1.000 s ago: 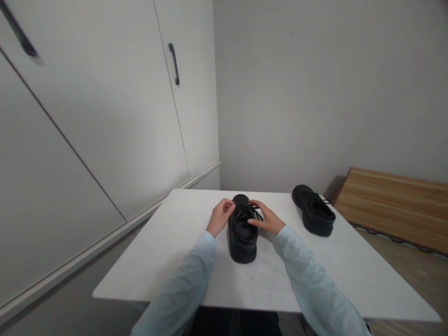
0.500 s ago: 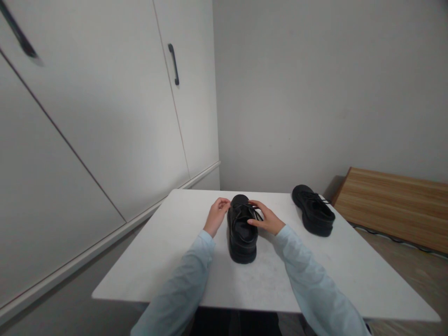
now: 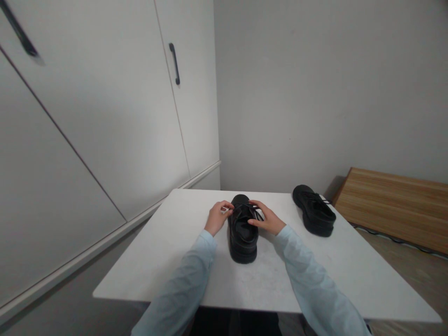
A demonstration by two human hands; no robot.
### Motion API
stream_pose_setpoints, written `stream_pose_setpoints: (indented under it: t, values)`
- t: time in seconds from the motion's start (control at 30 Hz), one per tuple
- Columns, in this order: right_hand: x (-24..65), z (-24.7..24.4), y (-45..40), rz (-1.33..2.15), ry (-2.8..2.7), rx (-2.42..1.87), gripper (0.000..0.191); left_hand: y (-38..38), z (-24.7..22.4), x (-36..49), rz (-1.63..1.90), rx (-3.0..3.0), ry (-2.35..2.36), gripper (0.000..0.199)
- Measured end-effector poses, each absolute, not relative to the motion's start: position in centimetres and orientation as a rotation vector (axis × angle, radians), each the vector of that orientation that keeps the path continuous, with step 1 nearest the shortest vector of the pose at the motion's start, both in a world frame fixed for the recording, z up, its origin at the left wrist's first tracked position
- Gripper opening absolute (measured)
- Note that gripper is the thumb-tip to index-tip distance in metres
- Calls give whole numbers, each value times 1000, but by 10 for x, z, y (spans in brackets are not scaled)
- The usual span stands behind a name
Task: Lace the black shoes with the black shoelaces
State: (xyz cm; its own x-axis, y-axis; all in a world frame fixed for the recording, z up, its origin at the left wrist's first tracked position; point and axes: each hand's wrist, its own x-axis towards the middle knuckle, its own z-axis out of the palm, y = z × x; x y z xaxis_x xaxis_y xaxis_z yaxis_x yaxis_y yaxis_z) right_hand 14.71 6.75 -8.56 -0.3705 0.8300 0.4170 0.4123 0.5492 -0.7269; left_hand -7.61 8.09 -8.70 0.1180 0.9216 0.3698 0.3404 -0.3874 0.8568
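Note:
A black lace-up shoe (image 3: 244,242) stands upright on the white table (image 3: 168,261), its toe pointing away from me and its opening facing me. At the left edge of its lacing, my left hand (image 3: 219,217) has its thumb and fingertips drawn together on the black shoelace; the exact grip is too small to see clearly. My right hand (image 3: 266,218) grips the shoe's right side, thumb over the opening and fingers farther forward by the laces. A loop of lace shows beside the right fingers.
A matching black shoe (image 3: 317,214) rests at the table's back right, toe away. White cabinet doors (image 3: 133,116) with dark handles rise on the left. A grey wall (image 3: 315,93) stands behind, and a wood-grain panel (image 3: 395,200) lies beyond the right edge.
My left hand has shifted slightly right, bringing its fingertips from the shoe's left side onto the lacing. My right hand and both shoes stay where they were.

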Motion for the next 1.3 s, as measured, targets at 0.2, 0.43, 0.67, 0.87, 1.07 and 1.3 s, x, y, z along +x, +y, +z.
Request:
stream_pose_setpoints:
  t: [0.2,0.43,0.67,0.87,1.07,1.3]
  values:
    - [147,-86,68,664,-1991,-1000,66,82,-89,-77,1274,1836,1177,11]
    - [146,-85,67,679,-1981,-1008,67,82,-89,-73,1272,1786,1165,10]
    - [145,-87,68,687,-1983,-984,68,79,-84,-70,1251,1778,1173,4]
    - [145,-87,68,697,-1974,-990,68,77,-81,-69,1271,1756,1163,3]
    - [145,-88,69,692,-1978,-1001,68,77,-82,-69,1293,1751,1172,4]
    - [146,-88,70,673,-1980,-983,67,79,-83,-69,1367,1744,1050,7]
